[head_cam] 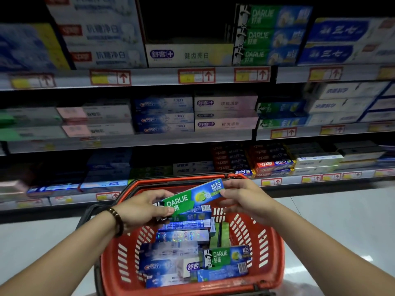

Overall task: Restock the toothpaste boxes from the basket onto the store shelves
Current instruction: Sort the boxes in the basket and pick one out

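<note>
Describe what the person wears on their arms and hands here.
No gloves or rings show on the left hand or the right hand. Both forearms are bare, with no sleeve in view. The only thing worn is a bracelet of dark brown segments with a gold-toned piece, on the left wrist. The right wrist carries nothing.

Red slotted basket; green-blue Darlie box w/ white lettering; bracelet prob. brown.

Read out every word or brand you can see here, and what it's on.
"DARLIE", "超白": raised green box
"DARLIE": green box in the basket
"DARLIE": top-shelf green boxes
"舒客+ 健齿亮白": top-shelf pale box
"舒客+": middle-shelf pink boxes
Price tags: blurred, unreadable.
</note>
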`<act>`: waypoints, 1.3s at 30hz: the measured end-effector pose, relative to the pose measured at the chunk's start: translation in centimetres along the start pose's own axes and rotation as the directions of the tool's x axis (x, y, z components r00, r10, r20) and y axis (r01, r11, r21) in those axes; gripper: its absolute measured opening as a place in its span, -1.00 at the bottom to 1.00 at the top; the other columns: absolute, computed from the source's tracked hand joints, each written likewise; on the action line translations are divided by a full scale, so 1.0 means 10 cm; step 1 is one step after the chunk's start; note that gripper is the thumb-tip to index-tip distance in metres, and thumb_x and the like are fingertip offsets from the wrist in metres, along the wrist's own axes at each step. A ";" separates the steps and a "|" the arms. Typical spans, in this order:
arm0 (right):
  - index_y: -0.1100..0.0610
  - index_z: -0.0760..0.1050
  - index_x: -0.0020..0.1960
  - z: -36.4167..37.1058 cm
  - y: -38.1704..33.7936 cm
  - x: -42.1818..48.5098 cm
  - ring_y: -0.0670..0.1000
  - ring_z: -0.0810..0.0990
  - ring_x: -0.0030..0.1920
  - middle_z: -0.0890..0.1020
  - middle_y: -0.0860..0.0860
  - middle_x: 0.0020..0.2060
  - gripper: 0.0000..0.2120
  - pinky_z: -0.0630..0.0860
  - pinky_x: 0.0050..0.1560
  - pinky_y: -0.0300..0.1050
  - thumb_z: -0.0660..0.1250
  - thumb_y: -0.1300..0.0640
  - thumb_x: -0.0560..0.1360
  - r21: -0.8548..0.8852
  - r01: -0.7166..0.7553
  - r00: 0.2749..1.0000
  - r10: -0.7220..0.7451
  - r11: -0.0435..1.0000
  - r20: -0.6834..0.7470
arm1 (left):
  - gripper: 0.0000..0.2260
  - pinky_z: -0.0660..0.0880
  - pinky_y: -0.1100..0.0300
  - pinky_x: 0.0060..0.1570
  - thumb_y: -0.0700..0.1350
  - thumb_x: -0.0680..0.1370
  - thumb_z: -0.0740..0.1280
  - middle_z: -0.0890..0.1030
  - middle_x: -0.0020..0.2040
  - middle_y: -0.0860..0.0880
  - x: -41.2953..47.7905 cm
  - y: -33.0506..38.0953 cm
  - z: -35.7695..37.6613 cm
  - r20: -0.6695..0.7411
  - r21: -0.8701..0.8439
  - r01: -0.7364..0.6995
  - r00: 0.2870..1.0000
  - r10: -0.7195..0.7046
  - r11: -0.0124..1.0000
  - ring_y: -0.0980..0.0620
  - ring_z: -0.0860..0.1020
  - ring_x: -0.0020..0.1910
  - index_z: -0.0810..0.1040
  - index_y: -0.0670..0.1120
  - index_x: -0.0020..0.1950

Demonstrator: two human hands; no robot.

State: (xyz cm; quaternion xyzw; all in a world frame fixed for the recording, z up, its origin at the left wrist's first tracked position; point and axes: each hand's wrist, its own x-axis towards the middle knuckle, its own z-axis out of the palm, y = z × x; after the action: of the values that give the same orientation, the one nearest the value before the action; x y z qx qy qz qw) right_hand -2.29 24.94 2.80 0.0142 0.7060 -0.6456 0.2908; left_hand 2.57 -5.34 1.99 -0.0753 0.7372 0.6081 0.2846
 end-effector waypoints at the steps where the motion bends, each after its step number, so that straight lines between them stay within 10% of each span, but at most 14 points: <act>1: 0.16 0.59 0.24 0.01 0.00 0.00 0.13 0.77 0.00 0.78 0.14 0.04 -0.83 0.63 0.22 0.19 0.33 0.28 0.68 0.017 0.018 1.000 -0.018 1.000 -0.008 | -0.75 0.60 0.12 -0.15 -0.25 0.61 0.42 0.69 -0.03 -0.07 -0.02 0.03 0.00 0.000 -0.003 -0.003 1.000 0.003 1.000 0.02 0.64 -0.19 0.62 -0.09 0.28; 20: 0.15 0.57 0.25 -0.03 -0.29 0.00 0.24 0.77 0.08 0.79 0.16 -0.01 -0.83 0.63 0.18 0.22 0.34 0.26 0.68 0.210 0.119 0.970 -0.068 0.971 -0.235 | -0.74 0.70 0.09 -0.05 -0.31 0.62 0.35 0.66 0.24 -0.28 0.07 0.41 0.08 -0.413 -0.556 -0.266 0.911 0.016 0.788 -0.17 0.58 0.16 0.58 -0.24 0.31; 39: 0.25 0.58 0.20 -0.20 -0.38 0.04 0.19 0.76 0.12 0.75 0.18 0.10 -0.87 0.68 0.13 0.13 0.36 0.30 0.66 0.369 0.406 0.846 -0.192 0.836 -0.497 | -0.81 0.57 -0.08 0.27 -0.25 0.62 0.36 0.65 0.19 -0.12 0.08 0.86 0.43 -0.549 -0.505 -0.441 0.827 0.118 0.741 -0.13 0.67 0.16 0.60 -0.13 0.22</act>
State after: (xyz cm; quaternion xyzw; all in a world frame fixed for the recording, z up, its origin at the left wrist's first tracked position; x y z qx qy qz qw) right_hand -4.92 26.00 6.07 0.1147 0.5724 -0.8119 0.0044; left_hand -0.59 0.99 8.47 -0.1970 0.5485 0.8113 -0.0470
